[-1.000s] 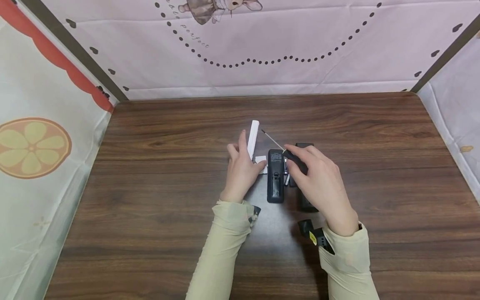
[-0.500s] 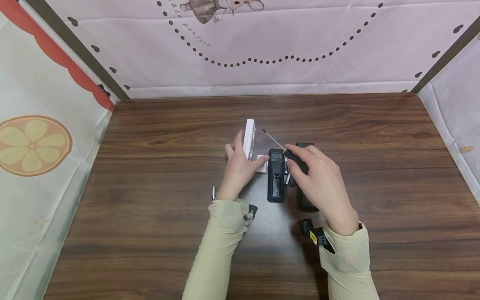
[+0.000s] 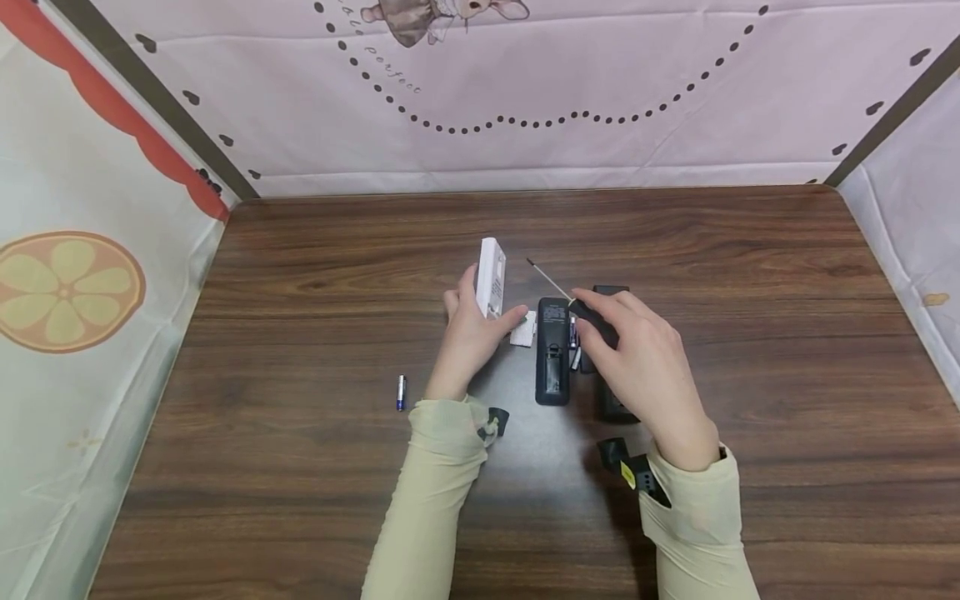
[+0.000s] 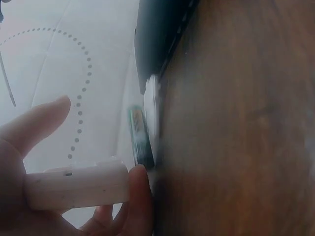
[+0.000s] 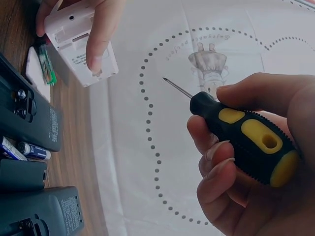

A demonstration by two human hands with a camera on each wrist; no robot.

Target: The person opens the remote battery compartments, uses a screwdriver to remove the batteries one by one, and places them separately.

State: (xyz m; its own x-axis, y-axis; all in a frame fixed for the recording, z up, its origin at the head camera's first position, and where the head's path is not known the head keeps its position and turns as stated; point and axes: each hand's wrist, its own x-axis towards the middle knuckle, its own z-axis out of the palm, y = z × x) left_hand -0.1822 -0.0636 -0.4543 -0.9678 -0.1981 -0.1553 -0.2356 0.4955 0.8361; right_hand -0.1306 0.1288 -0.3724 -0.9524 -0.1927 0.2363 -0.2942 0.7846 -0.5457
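Observation:
My left hand (image 3: 468, 337) holds a white plastic device (image 3: 491, 279) tilted up off the table, its thumb stretched out to the right in the head view. The right wrist view shows an open recess in the device (image 5: 74, 56). A green battery (image 5: 47, 64) lies close beneath it, next to a white flat piece (image 3: 522, 331). My right hand (image 3: 652, 367) grips a black and yellow screwdriver (image 5: 241, 140) by its handle; the bare shaft points toward the device, apart from it. Between the hands lies a black remote control (image 3: 552, 358), back up with its battery bay uncovered.
A second black remote (image 3: 615, 404) lies partly under my right hand. Several small batteries (image 5: 34, 150) and a small black piece (image 5: 22, 174) sit beside the remotes. One loose battery (image 3: 401, 392) lies left of my left wrist. Wooden table (image 3: 300, 292), curtains behind.
My left hand has shifted left with the white device and turned it, so its printed face shows more. The loose battery at left has come into view. My right hand stays nearly still.

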